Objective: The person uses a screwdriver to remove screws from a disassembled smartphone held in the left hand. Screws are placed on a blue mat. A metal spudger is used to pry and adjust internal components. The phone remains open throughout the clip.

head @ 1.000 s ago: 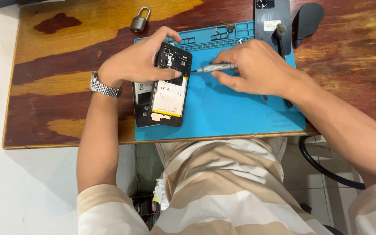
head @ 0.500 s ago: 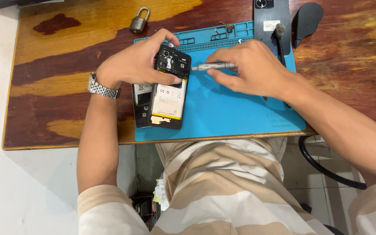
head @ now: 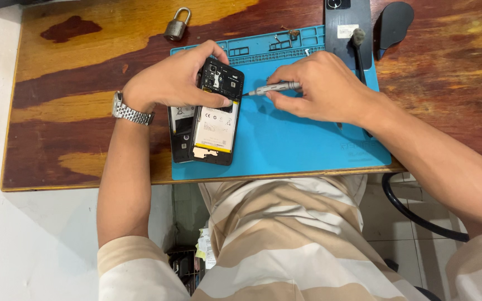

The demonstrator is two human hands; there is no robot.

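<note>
Black and opened at the back, the phone point(head: 212, 114) lies on the left part of a blue mat point(head: 297, 139), its pale battery showing. The left hand point(head: 171, 83) grips its upper end, fingers clenched around the edges. The right hand point(head: 322, 89) pinches a slim screwdriver point(head: 271, 88), whose tip meets the phone's top right corner. A slip of that tip could scratch the board or nick the battery; a loosened screw could roll off the mat. Beyond it, the brown worktop point(head: 85, 61) carries a padlock point(head: 177, 25) and a second phone point(head: 348, 22). Pale floor lies below.
</note>
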